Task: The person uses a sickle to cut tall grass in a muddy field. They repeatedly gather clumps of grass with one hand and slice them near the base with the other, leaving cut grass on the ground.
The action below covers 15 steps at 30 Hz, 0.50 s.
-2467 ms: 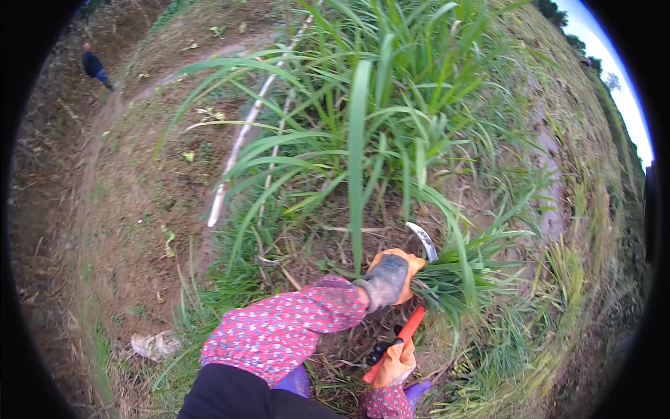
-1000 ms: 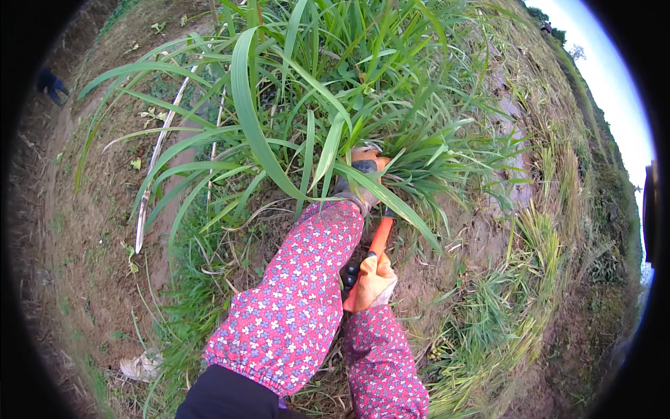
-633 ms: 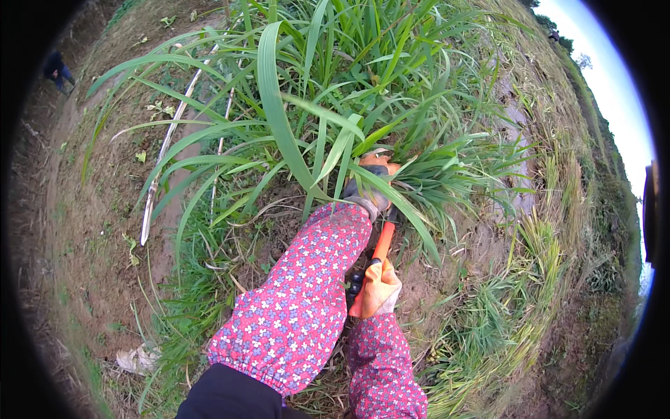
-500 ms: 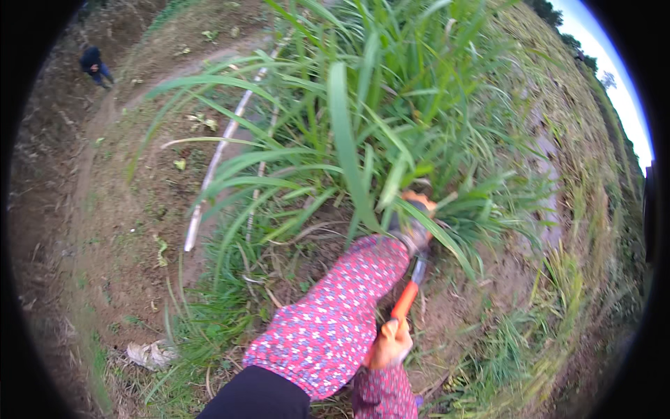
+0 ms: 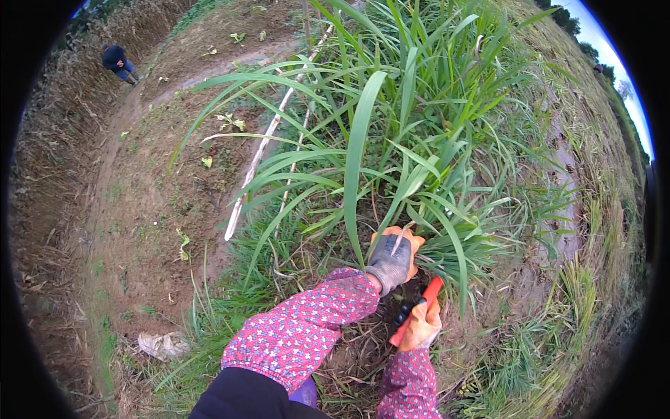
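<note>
My left hand (image 5: 395, 257), in a grey glove with orange fingers, is closed around green grass stems low at the near side of a tall clump of long-bladed grass (image 5: 419, 140). A pale dry blade lies across the back of this glove. Just below and to the right, my right hand (image 5: 421, 325), in an orange glove, grips a hand tool with an orange handle (image 5: 433, 288) and black parts. Its far end runs beneath the leaves by the stems, so its blade is hidden. Bare brown soil shows between the two hands. Both forearms wear pink flowered sleeves.
A long pale stick (image 5: 259, 150) lies left of the clump, with a thinner one beside it. A crumpled whitish scrap (image 5: 164, 346) rests at lower left. Cut grass (image 5: 516, 377) lies at lower right. Another person (image 5: 118, 61) stands far left beside dry stalks.
My left hand has come nearer and slightly left, out from behind the leaves. My right hand has moved right and a little farther away, turning the tool; its metal part no longer shows.
</note>
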Tool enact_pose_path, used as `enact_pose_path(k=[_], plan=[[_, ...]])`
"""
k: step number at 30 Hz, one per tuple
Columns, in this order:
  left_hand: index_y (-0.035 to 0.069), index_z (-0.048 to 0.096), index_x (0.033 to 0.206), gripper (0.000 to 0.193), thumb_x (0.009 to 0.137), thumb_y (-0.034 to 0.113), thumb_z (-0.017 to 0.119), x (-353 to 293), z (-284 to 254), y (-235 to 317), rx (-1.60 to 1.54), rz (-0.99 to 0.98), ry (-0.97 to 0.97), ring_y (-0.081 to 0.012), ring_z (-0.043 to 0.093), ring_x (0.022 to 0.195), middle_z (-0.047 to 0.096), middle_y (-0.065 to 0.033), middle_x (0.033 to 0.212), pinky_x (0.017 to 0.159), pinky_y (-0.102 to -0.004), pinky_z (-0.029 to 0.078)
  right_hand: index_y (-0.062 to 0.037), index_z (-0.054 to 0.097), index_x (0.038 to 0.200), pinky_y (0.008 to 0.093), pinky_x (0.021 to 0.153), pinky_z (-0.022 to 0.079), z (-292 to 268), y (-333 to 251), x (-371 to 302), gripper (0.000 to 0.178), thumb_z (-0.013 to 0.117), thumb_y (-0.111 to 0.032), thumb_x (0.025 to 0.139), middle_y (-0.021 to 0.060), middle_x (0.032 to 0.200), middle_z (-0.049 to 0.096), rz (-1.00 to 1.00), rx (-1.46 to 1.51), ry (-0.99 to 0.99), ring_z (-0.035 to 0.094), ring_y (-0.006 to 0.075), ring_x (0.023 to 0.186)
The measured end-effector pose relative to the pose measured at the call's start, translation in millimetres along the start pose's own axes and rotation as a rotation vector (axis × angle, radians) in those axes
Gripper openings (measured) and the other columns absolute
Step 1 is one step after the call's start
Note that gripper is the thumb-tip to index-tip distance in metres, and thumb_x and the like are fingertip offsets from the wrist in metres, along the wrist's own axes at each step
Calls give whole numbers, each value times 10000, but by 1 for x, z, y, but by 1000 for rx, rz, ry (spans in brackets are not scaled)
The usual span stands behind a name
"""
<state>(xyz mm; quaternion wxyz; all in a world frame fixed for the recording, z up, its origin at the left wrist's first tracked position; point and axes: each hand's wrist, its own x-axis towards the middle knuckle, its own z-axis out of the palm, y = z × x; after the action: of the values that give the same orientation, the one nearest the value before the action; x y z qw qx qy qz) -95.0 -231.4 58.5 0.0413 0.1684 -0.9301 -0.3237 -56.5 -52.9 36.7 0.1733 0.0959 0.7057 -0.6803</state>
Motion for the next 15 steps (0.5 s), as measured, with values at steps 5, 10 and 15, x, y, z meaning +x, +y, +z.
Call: enact_pose_path(k=[5, 10, 15], plan=[[150, 654, 1035, 429, 635, 295, 704, 24, -13, 0, -40, -288, 47, -284, 598, 942, 658, -101, 915, 825, -425, 467, -10, 492, 1258, 178, 529, 332, 5, -5, 4, 443, 567, -64, 825, -73, 761, 469, 19, 0, -102, 406, 33, 607], [126, 598, 1071, 461, 743, 449, 622, 53, 22, -25, 91, -53, 417, -250, 562, 1041, 616, -97, 1089, 874, -374, 446, -59, 474, 1266, 195, 453, 309, 19, -21, 1, 386, 511, -100, 884, -79, 695, 451, 23, -177, -134, 372, 28, 534], [117, 672, 933, 365, 643, 334, 713, 77, 11, -12, 27, -82, 373, -272, 609, 870, 643, -96, 864, 785, -366, 486, 22, 526, 1182, 185, 501, 318, 48, -30, 24, 338, 539, -130, 881, -89, 689, 457, -36, -191, -198, 383, 17, 570]])
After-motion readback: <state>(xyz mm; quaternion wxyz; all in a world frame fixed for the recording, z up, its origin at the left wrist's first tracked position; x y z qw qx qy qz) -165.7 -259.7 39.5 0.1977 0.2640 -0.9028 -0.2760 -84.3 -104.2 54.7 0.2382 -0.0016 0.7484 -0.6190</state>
